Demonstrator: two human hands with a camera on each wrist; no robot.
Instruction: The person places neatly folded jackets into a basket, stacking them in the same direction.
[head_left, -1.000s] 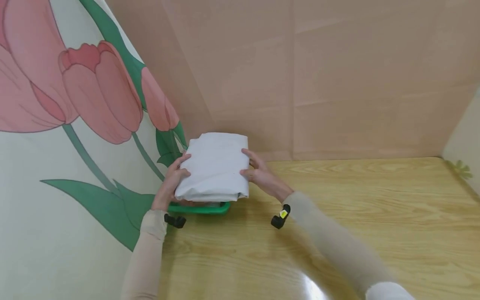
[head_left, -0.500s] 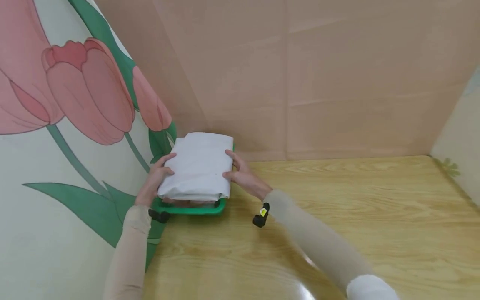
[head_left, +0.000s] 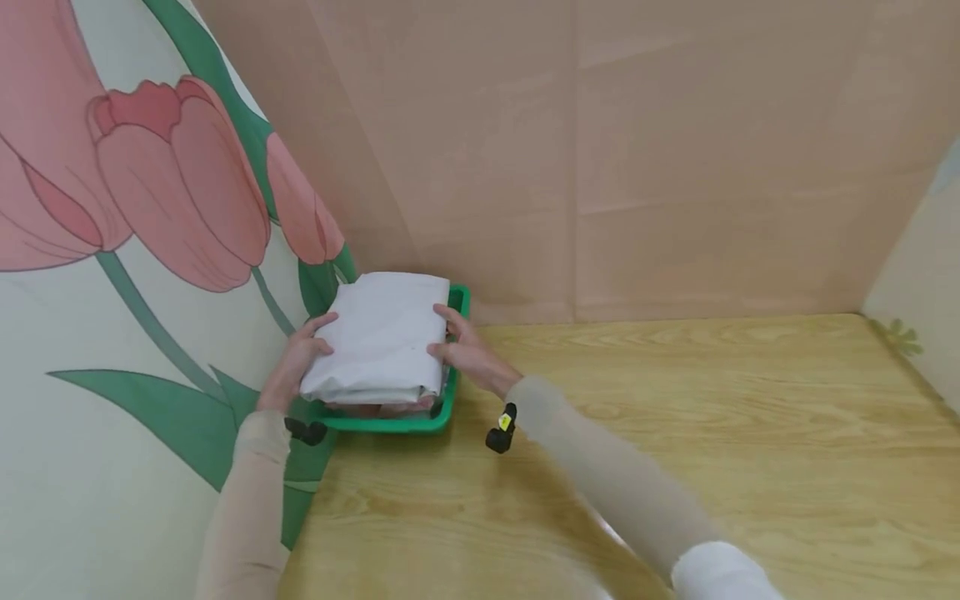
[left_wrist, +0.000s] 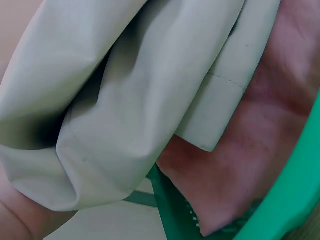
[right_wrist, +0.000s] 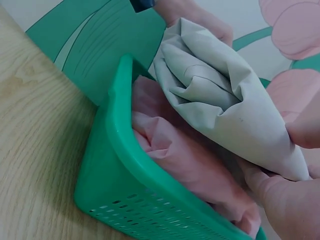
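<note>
A folded white cloth, thick with several layers, sits over a green plastic basket in the head view. My left hand grips its left side, thumb on top. On the opposite side my right hand holds the edge between thumb and fingers. Pink cloth lies in the basket beneath the white one in the right wrist view, and the white cloth is tilted there above it. A stitched edge of the white cloth shows in the left wrist view, close over the pink cloth.
The basket stands on a wood-grain tabletop in the back left corner. A panel with painted tulips rises close along the left. Brown sheeting covers the back, and a pale panel borders the right.
Both hands have carried the white cloth left over the basket. The basket's right and far rims now show beside it. The head view has also shifted slightly.
</note>
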